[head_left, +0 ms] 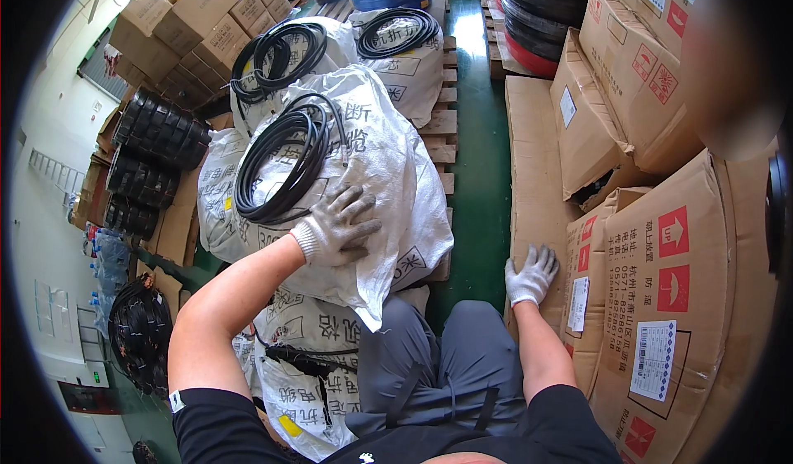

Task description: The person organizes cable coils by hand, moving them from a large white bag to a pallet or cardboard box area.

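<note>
My left hand (340, 226), in a grey-white work glove, lies with spread fingers on a white woven sack (384, 166) printed with black characters. Just beyond its wrist, a coil of black cable (285, 162) rests on top of that sack. My right hand (531, 276), gloved too, is stretched out flat against a long cardboard piece (533, 175) on my right. Neither hand holds anything. Between the two arms my knees, in grey trousers, point forward.
More sacks topped with black cable coils (398, 33) stand farther ahead on wooden pallets (442, 125). Large cardboard boxes (661, 299) line my right side. A strip of green floor (475, 216) runs between. Stacked boxes (186, 18) and black coils (157, 138) are at the left.
</note>
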Available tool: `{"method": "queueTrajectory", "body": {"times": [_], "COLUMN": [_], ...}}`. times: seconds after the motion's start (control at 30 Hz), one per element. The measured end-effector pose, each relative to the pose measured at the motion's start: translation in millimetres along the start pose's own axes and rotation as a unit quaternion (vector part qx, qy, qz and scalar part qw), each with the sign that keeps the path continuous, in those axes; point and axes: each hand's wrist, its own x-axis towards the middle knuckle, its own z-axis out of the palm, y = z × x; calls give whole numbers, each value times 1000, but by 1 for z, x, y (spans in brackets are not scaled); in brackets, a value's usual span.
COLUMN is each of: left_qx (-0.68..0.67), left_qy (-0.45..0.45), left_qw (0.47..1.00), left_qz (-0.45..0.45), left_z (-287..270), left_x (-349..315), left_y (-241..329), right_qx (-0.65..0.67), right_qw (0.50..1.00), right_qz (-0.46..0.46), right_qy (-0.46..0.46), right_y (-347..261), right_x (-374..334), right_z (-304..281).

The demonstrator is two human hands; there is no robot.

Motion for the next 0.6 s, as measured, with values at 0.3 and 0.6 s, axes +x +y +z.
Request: {"method": "queueTrajectory", "body": {"times": [0.3,0.6], "left_qx": [-2,2], "left_qy": [-7,-10], "left_qw": [1000,1000], "left_qz": [-4,-12], "left_z": [-2,-3], "left_x": [0,-4], "left_y": [0,1], "right_qx": [1,-6], "right_qw": [1000,1000], "right_qz": [-4,-8], "right_qy": [13,14], "right_y": [-2,-4], "right_x": [0,1], "right_z": [0,2]}}
